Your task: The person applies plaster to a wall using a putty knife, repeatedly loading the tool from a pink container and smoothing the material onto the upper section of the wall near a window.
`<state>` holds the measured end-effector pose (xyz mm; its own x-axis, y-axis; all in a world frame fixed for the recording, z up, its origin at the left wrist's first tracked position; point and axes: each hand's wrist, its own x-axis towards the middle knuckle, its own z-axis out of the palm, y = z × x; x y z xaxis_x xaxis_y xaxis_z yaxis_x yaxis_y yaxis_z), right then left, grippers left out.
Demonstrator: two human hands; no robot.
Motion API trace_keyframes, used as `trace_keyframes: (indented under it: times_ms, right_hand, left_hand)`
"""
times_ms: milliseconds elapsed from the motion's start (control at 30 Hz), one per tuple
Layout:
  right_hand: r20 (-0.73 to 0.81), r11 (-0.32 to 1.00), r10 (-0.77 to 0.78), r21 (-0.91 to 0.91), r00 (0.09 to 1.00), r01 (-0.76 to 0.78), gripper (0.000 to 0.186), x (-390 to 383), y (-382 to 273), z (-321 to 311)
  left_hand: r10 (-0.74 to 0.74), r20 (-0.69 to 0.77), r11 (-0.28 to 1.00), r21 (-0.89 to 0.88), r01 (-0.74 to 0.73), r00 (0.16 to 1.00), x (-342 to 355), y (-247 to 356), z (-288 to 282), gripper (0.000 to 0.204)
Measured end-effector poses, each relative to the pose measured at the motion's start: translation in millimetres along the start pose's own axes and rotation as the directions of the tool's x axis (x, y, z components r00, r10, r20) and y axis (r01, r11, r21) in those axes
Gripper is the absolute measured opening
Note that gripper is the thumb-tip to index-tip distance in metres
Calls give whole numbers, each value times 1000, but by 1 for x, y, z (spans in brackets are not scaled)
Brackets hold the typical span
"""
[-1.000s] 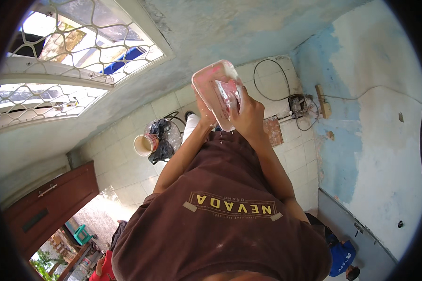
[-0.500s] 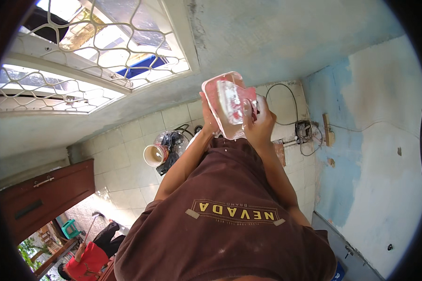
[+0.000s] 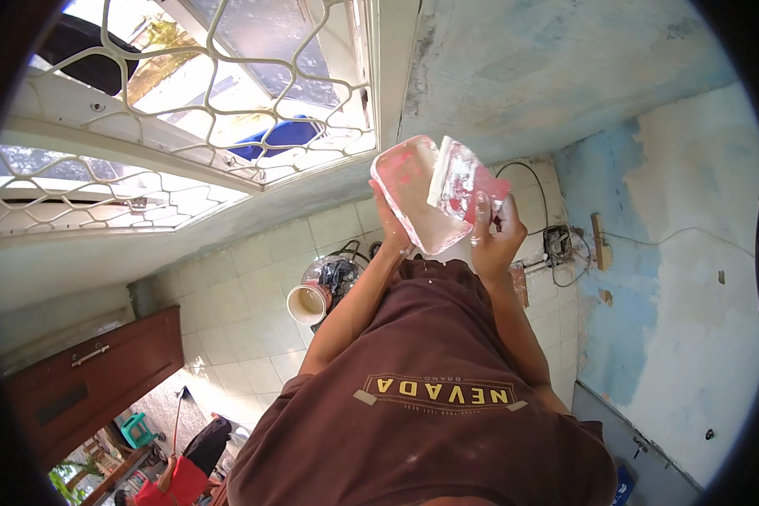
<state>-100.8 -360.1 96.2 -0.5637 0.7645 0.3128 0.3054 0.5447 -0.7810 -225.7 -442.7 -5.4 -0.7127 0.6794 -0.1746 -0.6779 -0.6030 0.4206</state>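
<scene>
Raised in front of my chest, a shallow rectangular plastic tray (image 3: pixel 403 192) is smeared with pink and holds off-white paste. My left hand (image 3: pixel 390 219) grips it by its left side, with the fingers mostly hidden under it. A wide red putty spreader (image 3: pixel 471 179), streaked with white paste, is pinched in my right hand (image 3: pixel 497 236). Its white-coated edge faces left, tilted over the tray's right side. Whether that edge touches the tray I cannot tell. White smears show on my right fingers.
A bucket (image 3: pixel 309 304) stands on the floor tiles by a black plastic bag (image 3: pixel 339 277). A grilled window (image 3: pixel 219 59) is at upper left. Loose wires hang around an electrical box (image 3: pixel 557 242) by the patchy blue wall (image 3: pixel 616 253). A person in red (image 3: pixel 177 481) is at lower left.
The spreader has moved from over the tray's middle to its right side and turned, so its coated edge now faces left. My view has shifted slightly.
</scene>
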Motion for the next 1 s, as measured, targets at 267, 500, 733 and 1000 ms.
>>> trace_keyframes:
  times_ms: [267,500,733,1000]
  right_hand:
    - [396,128,644,788,654,-603,23,17,15,31]
    - [776,-380,480,605,410,-700,25,30,132,73]
    - [738,-328,634,526,231,-785,11,93,221,175]
    - [884,-521,463,325,58,-789,25,136,265,220]
  left_hand:
    - [-15,-62,1000,16,16,998,24,24,-44,82]
    - [51,-192,996,76,-37,980,40,54,-107,81]
    - [183,-318,982,97,-160,930,10,74,-129,84]
    - [255,-376,966,62,-251,891,-15,72,-141,85]
